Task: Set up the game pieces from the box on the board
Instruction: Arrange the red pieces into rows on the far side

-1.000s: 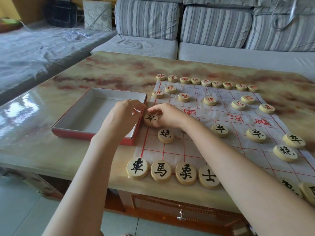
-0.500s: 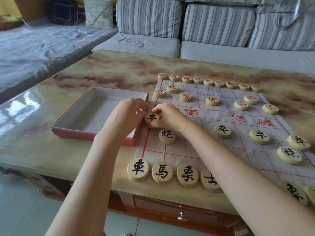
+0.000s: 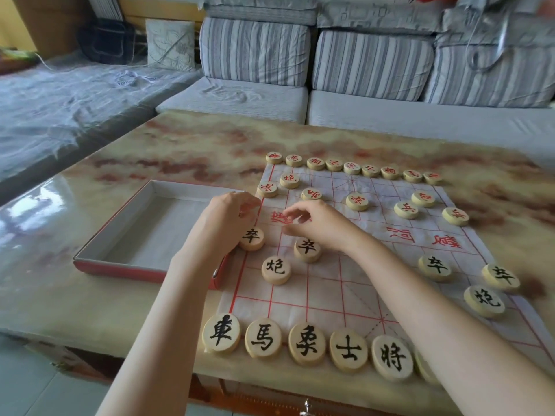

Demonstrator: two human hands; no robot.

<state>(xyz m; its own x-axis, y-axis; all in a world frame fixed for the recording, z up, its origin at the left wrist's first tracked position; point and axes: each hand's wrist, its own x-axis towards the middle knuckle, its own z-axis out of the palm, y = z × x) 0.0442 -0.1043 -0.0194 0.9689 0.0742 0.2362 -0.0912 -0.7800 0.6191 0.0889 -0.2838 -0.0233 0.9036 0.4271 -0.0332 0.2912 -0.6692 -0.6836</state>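
A white paper board with red grid lines lies on the table. Red-lettered wooden discs line its far rows; black-lettered discs line the near edge. Two black soldier discs and a black cannon disc sit on the left part of the board. My left hand hovers just above the left soldier, fingers loosely curled, holding nothing. My right hand hangs over the second soldier, also with nothing in it. The red box left of the board looks empty.
The marbled table ends just below the near row of discs, some of which overhang the edge. More black discs sit at the board's right side. A striped grey sofa stands behind the table.
Both hands were pinching around one black soldier at the board's left edge. They have let go and lifted slightly; a second soldier now shows beside it. The camera has tilted up.
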